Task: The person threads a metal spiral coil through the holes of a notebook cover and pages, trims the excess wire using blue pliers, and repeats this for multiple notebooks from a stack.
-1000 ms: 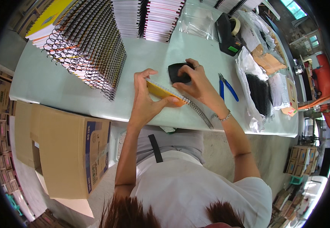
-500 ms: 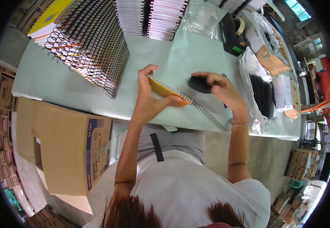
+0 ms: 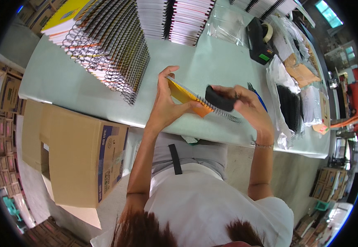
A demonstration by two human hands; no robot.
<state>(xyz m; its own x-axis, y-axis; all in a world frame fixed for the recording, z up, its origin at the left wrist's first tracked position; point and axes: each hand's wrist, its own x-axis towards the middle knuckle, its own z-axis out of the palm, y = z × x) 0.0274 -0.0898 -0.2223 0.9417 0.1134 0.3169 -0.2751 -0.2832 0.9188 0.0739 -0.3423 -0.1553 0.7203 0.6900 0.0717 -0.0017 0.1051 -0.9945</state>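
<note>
My left hand (image 3: pixel 165 108) grips a thin yellow-and-orange booklet (image 3: pixel 180 94), thumb in front and fingers behind, holding it tilted on edge above the table. Through the booklet's lower right edge runs a dark spiral binding coil (image 3: pixel 230 117), whose loose end sticks out to the right. My right hand (image 3: pixel 251 106) is closed around a curved black block (image 3: pixel 220 100), and the block lies against or right beside the coil. Whether block and coil actually touch is hard to make out.
A tall stack of coil-bound books (image 3: pixel 104 49) stands at the left of the pale green table (image 3: pixel 162 55). At right are a tape dispenser (image 3: pixel 258 41), a blue pen (image 3: pixel 258 98) and a bundle of black coils (image 3: pixel 288 107). An open cardboard box (image 3: pixel 73 156) sits at lower left.
My right hand has brought the black block toward the booklet, beside the coil. Less of the coil's loose end sticks out now. My left hand still holds the booklet.
</note>
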